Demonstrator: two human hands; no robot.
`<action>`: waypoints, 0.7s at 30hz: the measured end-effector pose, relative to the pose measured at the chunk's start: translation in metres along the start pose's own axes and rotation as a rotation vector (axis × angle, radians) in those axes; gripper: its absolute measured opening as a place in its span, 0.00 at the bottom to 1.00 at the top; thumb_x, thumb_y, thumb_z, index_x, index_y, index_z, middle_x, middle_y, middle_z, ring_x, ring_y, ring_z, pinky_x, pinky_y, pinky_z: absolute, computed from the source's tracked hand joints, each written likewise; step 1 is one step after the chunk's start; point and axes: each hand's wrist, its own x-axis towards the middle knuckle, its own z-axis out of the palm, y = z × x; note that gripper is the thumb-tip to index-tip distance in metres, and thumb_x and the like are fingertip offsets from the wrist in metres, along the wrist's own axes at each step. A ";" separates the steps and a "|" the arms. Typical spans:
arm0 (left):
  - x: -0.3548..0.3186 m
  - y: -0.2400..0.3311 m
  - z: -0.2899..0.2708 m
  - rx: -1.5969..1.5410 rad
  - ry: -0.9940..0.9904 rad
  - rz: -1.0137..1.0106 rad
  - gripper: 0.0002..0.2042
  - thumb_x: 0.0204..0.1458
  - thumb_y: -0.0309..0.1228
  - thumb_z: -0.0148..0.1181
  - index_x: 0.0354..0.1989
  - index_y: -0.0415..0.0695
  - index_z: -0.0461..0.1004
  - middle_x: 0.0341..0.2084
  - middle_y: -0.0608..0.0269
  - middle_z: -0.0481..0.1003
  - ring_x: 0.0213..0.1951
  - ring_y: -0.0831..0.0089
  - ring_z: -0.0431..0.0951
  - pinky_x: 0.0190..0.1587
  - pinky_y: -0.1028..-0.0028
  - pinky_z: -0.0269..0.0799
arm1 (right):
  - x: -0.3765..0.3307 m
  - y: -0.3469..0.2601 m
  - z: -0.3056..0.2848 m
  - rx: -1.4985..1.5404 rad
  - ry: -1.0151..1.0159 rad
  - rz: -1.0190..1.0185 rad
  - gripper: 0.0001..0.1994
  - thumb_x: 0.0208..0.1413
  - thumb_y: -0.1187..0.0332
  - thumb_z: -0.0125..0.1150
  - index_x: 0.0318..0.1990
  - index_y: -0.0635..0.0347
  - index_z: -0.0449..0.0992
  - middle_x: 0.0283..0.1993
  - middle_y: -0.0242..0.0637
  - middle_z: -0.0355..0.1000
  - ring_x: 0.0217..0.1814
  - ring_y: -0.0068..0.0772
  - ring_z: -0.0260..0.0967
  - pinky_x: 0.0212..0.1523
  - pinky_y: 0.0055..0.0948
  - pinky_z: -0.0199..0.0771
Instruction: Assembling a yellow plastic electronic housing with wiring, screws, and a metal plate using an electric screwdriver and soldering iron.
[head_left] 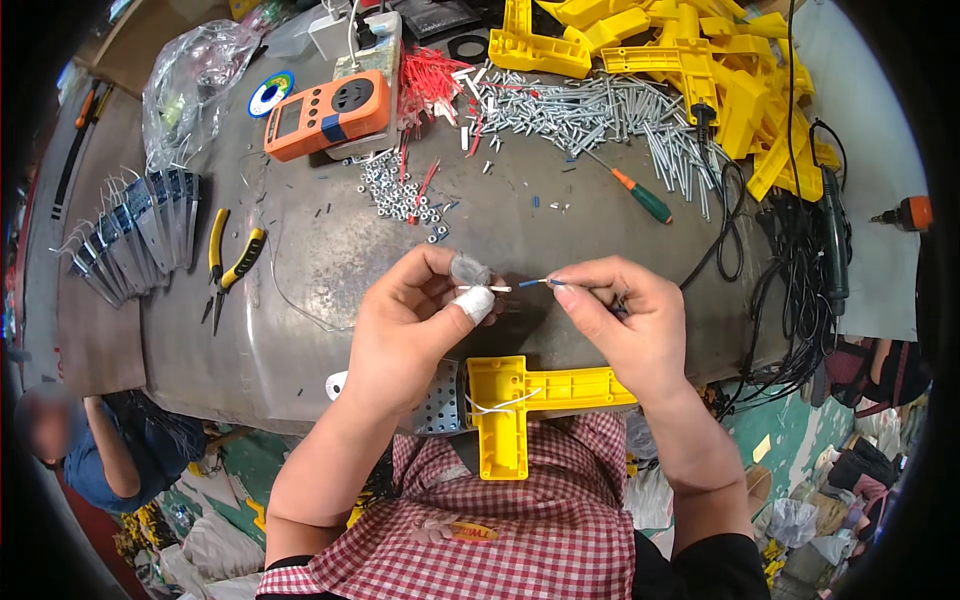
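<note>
My left hand (400,310), its thumb and a fingertip wrapped in pale coverings, pinches a thin white wire (501,289). Facing it, my right hand (640,315) has thumb and forefinger closed on a thin wire with a blue sleeve (529,283). The two tips point at each other with a small gap between them. Below my hands, at the near table edge, lies a yellow plastic housing (575,388) with a white wire looping across it. A perforated metal part (438,408) adjoins its left side, partly behind my left wrist.
An orange meter (330,115), scattered nuts (392,188), a screw pile (600,108) and yellow housings (740,100) fill the far side. Pliers (232,262) and wired metal parts (140,235) lie left. A screwdriver (643,195) and black cables (790,300) lie right. Someone (125,450) sits at lower left.
</note>
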 end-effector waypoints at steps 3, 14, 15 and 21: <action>0.000 0.000 -0.001 -0.100 -0.048 -0.046 0.08 0.50 0.19 0.58 0.38 0.39 0.69 0.35 0.63 0.75 0.39 0.77 0.74 0.46 0.76 0.70 | -0.002 -0.002 0.004 -0.025 0.022 -0.080 0.06 0.51 0.73 0.64 0.36 0.61 0.79 0.26 0.31 0.75 0.28 0.14 0.70 0.28 0.17 0.68; -0.007 -0.001 0.004 -0.100 -0.021 0.022 0.09 0.48 0.19 0.60 0.35 0.40 0.67 0.36 0.65 0.73 0.40 0.78 0.73 0.47 0.76 0.68 | -0.004 -0.003 0.010 -0.433 0.111 -0.384 0.07 0.44 0.72 0.68 0.33 0.58 0.78 0.22 0.32 0.72 0.19 0.26 0.69 0.20 0.24 0.66; -0.008 -0.001 0.005 -0.101 -0.019 0.026 0.09 0.48 0.19 0.60 0.35 0.40 0.67 0.36 0.65 0.73 0.40 0.78 0.73 0.47 0.76 0.68 | -0.005 -0.004 0.011 -0.434 0.108 -0.389 0.07 0.44 0.72 0.68 0.33 0.58 0.78 0.22 0.32 0.72 0.19 0.26 0.69 0.20 0.24 0.66; -0.007 0.001 0.007 0.790 -0.112 0.587 0.10 0.39 0.17 0.61 0.31 0.39 0.70 0.32 0.59 0.75 0.37 0.66 0.77 0.40 0.72 0.72 | -0.005 -0.003 0.004 -0.501 -0.103 -0.417 0.09 0.48 0.71 0.64 0.38 0.58 0.75 0.24 0.36 0.71 0.25 0.37 0.71 0.25 0.29 0.68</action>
